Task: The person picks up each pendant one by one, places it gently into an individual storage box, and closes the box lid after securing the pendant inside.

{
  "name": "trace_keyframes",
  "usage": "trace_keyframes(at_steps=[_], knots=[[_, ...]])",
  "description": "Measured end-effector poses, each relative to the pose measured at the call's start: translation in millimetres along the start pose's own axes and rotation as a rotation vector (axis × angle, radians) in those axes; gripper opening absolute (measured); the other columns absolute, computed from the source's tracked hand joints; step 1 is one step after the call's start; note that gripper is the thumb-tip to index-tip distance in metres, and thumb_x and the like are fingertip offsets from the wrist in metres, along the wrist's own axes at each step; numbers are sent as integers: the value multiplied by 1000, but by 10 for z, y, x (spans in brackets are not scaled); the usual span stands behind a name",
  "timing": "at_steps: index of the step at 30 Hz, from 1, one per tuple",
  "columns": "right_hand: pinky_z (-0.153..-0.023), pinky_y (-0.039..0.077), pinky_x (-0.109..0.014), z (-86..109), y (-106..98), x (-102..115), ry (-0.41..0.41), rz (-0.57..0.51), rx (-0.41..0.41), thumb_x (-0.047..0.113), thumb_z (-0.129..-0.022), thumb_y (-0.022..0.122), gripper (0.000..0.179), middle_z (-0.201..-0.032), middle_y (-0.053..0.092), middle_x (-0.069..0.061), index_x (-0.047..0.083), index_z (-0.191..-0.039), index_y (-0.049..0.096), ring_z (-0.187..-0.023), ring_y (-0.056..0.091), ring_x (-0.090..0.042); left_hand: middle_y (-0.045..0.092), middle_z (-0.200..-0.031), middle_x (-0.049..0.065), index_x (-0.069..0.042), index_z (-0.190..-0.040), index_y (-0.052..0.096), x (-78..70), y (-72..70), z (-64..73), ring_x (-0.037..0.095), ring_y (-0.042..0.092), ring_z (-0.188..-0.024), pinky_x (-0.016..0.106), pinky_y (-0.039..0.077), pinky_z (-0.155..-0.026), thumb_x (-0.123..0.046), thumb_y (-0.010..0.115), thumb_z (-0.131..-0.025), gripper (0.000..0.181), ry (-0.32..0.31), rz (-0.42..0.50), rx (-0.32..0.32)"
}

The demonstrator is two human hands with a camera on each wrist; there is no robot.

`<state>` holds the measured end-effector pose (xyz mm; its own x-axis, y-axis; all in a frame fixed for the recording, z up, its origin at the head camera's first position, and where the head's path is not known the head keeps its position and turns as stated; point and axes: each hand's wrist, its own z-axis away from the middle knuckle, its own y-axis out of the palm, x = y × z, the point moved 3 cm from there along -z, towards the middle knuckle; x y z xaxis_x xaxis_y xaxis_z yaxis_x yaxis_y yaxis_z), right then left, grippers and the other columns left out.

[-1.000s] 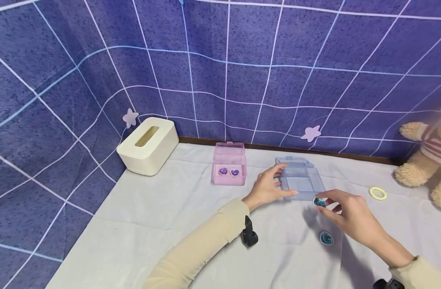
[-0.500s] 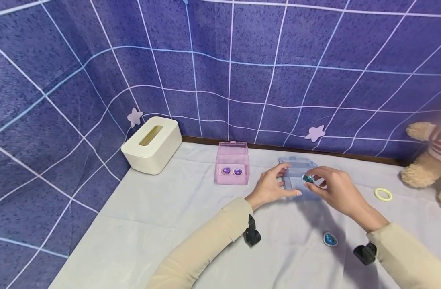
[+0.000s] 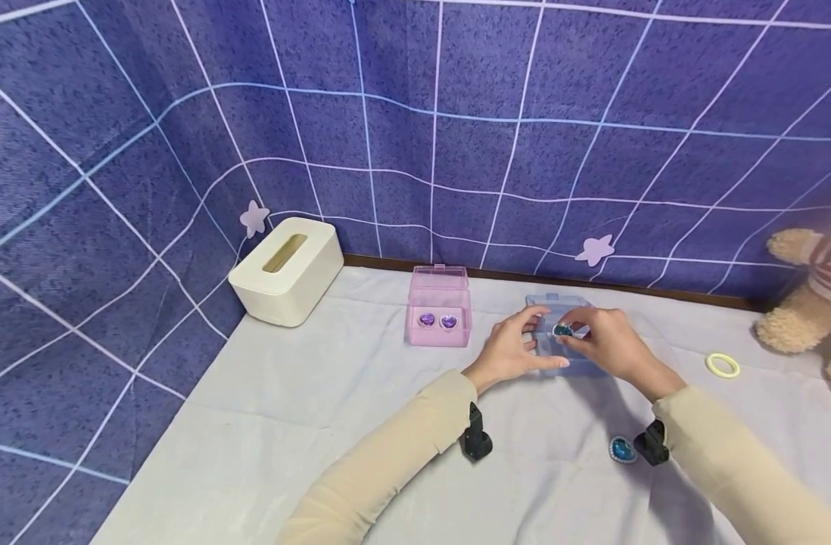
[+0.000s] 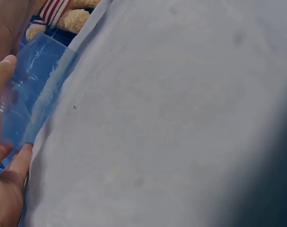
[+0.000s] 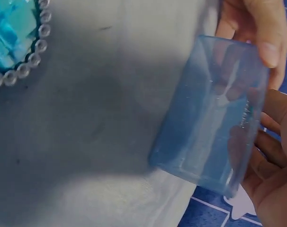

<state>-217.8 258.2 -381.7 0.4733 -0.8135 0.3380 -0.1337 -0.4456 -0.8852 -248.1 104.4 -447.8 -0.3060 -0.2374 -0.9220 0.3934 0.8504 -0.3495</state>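
My left hand (image 3: pixel 507 346) holds the open blue see-through plastic box (image 3: pixel 587 368) by its left side, thumb at the front and fingers towards the back. Between thumb and fingers my right hand (image 3: pixel 613 344) pinches a teal heart-shaped gem (image 3: pixel 562 331) with a beaded rim, over the box's opening. In the right wrist view the box (image 5: pixel 200 118) has both hands at it, and the pinched gem is mostly hidden behind its wall. A second teal heart gem (image 3: pixel 622 450) lies on the white cloth, close beside the right wrist's camera.
Left of the blue box stands an open pink box (image 3: pixel 439 337) with two purple heart gems (image 3: pixel 448 322) inside. A cream tissue box (image 3: pixel 286 274) is at the back left. To the right lie a yellow ring (image 3: pixel 722 365) and a teddy bear (image 3: pixel 790 331).
My right hand has carried the teal gem leftward and away from me, from the blue box's front right corner to over its inside. The left hand keeps its hold on the box.
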Motion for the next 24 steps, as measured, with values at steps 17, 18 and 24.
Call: trace_keyframes(at_steps=[17, 18, 24], knots=[[-61, 55, -36, -97, 176, -79, 47, 11, 151, 10, -72, 82, 13, -73, 72, -3, 8, -81, 73, -69, 68, -20, 59, -129, 8, -18, -135, 52, -3, -6, 14, 15, 58, -116, 14, 54, -88, -23, 91, -65, 80, -8, -1, -8], [-60, 55, -35, -100, 182, -80, 47, 10, 155, 10, -72, 83, 13, -72, 72, -2, 8, -80, 73, -68, 68, -18, 60, -128, 8, -18, -134, 52, -1, -7, 16, 14, 58, -116, 13, 54, -89, -24, 91, -65, 80, -11, -3, -10], [-56, 51, -29, -117, 199, -78, 45, 19, 162, 9, -68, 85, 15, -66, 69, 3, 9, -77, 73, -62, 62, -9, 60, -128, 6, -20, -134, 52, -15, -13, 21, 12, 57, -115, 13, 53, -89, -25, 91, -65, 80, -21, -8, -8]])
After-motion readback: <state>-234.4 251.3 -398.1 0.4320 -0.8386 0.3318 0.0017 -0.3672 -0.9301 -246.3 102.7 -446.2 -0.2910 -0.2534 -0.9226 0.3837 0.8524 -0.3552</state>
